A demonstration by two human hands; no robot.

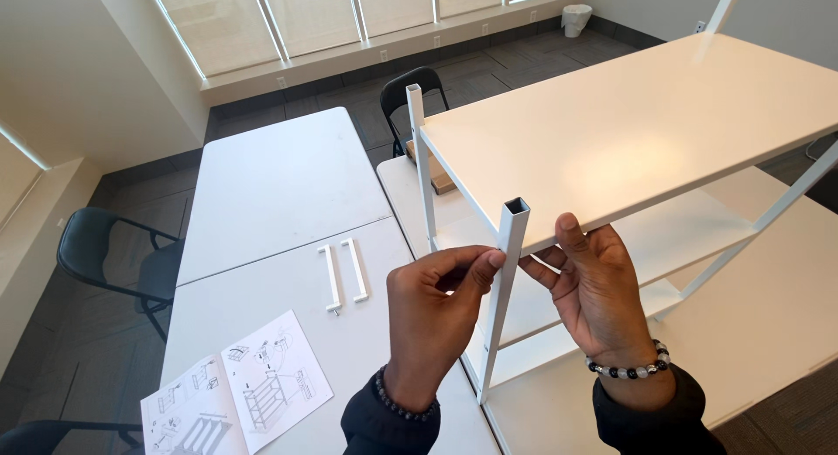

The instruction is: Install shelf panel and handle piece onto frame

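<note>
Looking down at a white metal shelf unit lying across the table, with both hands up at its near corner post. Left hand has thumb and index finger pinched shut against the left face of the post, just under the open square top; looks like it's got something tiny in that pinch, but it's too small to tell what. Right hand sits on the other side, thumb up touching the front edge of the top shelf, fingers curled loosely under it and toward the post, so half closed and not really wrapped around anything I can make out. Both wrists have bead bracelets, dark sleeves. The post stands upright from the lower shelf and the top shelf meets it right where the fingers are. Off to the left on the table there are two short white brackets lying side by side, well apart from the hands, and an open instruction booklet near the front edge. Black folding chairs stand at the left side and one at the far end by the windows.
</note>
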